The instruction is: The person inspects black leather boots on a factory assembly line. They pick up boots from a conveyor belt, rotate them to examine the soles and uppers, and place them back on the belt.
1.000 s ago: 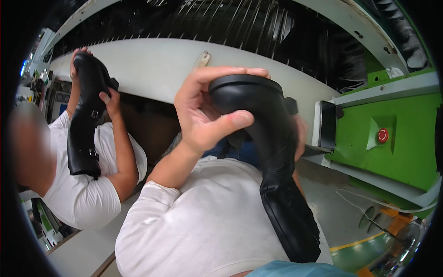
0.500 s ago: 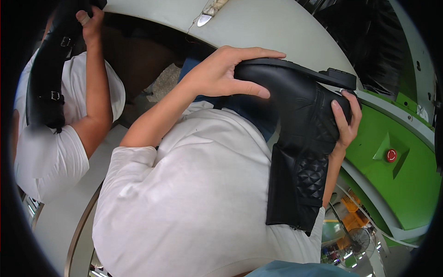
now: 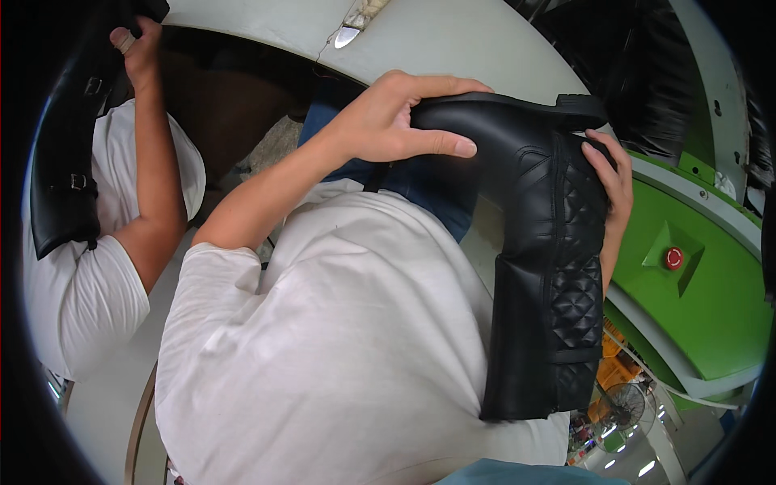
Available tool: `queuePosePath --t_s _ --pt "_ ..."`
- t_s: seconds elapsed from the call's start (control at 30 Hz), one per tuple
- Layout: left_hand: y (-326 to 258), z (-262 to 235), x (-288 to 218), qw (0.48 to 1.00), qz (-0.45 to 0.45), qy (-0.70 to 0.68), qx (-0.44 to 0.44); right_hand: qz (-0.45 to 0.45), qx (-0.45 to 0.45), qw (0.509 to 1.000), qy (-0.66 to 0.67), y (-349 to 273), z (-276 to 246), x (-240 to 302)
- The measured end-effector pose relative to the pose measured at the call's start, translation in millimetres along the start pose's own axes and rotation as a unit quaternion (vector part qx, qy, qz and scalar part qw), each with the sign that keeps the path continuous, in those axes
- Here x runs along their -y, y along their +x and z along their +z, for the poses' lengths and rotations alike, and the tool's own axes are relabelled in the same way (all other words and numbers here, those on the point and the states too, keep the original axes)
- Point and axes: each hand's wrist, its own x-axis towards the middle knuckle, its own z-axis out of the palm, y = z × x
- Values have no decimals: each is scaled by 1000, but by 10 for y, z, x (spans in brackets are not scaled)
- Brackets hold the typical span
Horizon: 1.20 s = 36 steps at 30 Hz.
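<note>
Between my two hands is a tall black boot (image 3: 529,218) with quilted panels on its shaft. Its sole faces away from me, and the shaft hangs down toward my body on the right. My left hand (image 3: 404,117) grips the toe, thumb across the upper and fingers along the sole's edge. Around the heel end, my right hand (image 3: 612,174) curls from the right, its fingertips just under the heel; its palm is hidden behind the boot.
Beyond the boot lies a pale curved table (image 3: 453,48) with a white-handled knife (image 3: 356,24) on it. At the left, another person's hand (image 3: 139,48) holds a buckled black boot (image 3: 69,153). A green machine panel (image 3: 695,315) with a red button (image 3: 672,258) stands at the right.
The boot has rolled in my hands, so less of the sole and more of the quilted side shows. Its shaft has shifted a little to the right. The neighbouring boot moved slightly left.
</note>
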Motion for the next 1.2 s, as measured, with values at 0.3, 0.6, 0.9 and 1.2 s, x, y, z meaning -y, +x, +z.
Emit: queuePosePath --t_s 0.3,0.6,0.9,1.2 --pt "-515 -190 -358 982 -52 -173 52 97 127 981 111 -37 -284 -361" --pt "-547 -205 -202 994 -83 -45 -58 451 111 857 222 177 -121 -259" --pt "-385 -91 147 947 61 260 -177 106 6 990 -90 417 108 464" --pt "-110 -77 42 954 195 201 -109 -102 -3 985 -137 409 647 712"
